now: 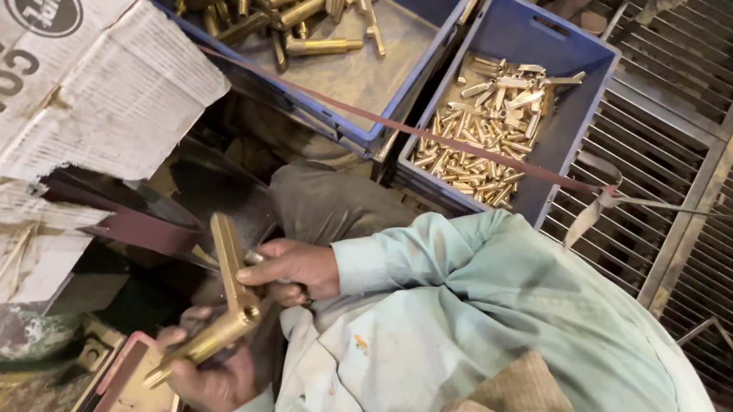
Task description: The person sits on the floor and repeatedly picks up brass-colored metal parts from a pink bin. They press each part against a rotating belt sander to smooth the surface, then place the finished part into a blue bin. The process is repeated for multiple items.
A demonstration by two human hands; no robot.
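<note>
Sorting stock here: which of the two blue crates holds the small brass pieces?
The right-hand blue crate, beside the metal grating; the left crate holds bigger, longer brass fittings.

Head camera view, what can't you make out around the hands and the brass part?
- Left hand: fingers hidden under the brass T-shaped fitting.
- Right hand: fingertips hidden behind the fitting.
- Small brass pieces in the blue crate: too small to identify.

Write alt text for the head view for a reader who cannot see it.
Both hands grip a T-shaped brass fitting: one hand on its upper bar, the other under its stem. Beyond stand two blue crates of brass parts and a torn cardboard sheet.
</note>
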